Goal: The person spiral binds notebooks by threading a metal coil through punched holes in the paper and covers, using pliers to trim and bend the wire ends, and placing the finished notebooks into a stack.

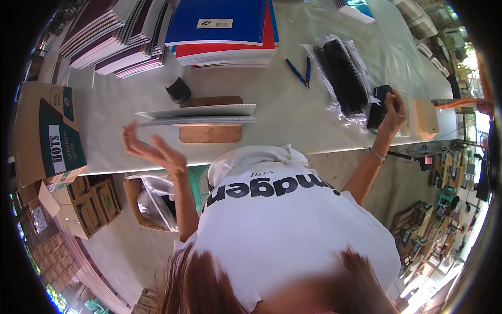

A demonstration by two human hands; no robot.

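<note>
My left hand [157, 154] has its fingers stretched out and apart, close to the left end of an unbound notebook [209, 120]. The notebook stands on its long edge in a brown wooden stand [210, 134], its sheets slightly parted. Over to the right, my right hand [393, 116] has curled fingers against a small black box [378, 107]. Whether something thin is pinched there is hidden. Beside the box lies a bundle of black spiral binding coils [342, 76] in opened clear plastic. Blue-handled pliers [300, 73] rest left of the coils.
A curved black piece [179, 90] sits behind the stand. Blue and red notebooks [219, 31] are stacked at the back, with spiral-bound ones [117, 36] to their left. A printed carton [49, 131] stands at the left edge, a tan block [424, 119] at the right.
</note>
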